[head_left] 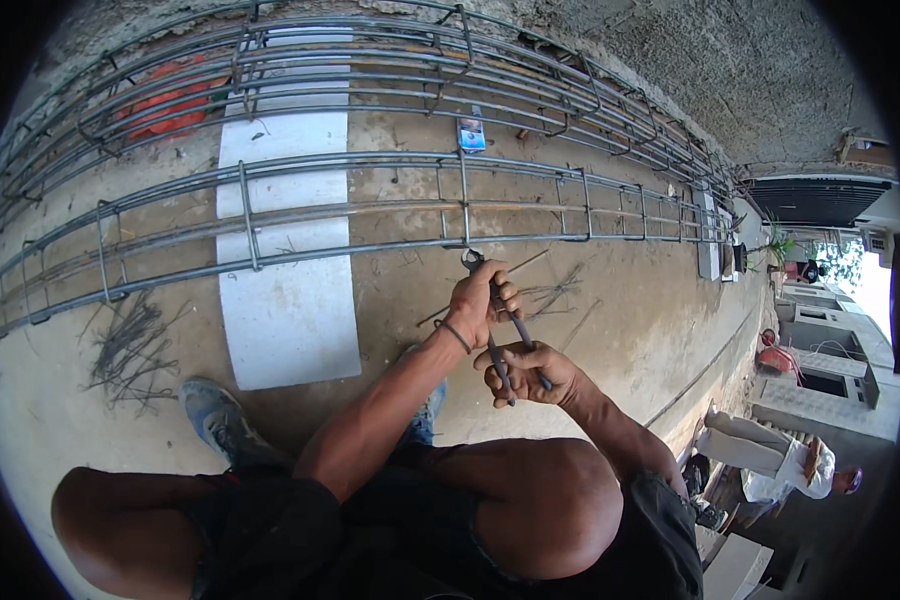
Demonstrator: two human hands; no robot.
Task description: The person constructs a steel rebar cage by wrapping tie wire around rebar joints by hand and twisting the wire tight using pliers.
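A pair of dark, long-handled pincers [521, 332] is held in both hands. My left hand [478, 302] is closed around it just below the round jaws, which sit next to the lower bar of the nearer rebar cage [400, 246]. My right hand [533, 374] is lower down, its fingers curled at the two spread handles. Whether the jaws grip a wire is too small to make out. Square stirrups cross the cage's long bars at intervals. Thin loose wires [558, 292] lie on the floor beside my left hand.
Beyond is a second rebar cage [360, 58]. A white board [292, 335] passes under both. A wire bundle [138, 345] lies near my left shoe [218, 415]. There is a small blue box [471, 134] between the cages and red material [170, 95] at far left. Another person [795, 465] is at right.
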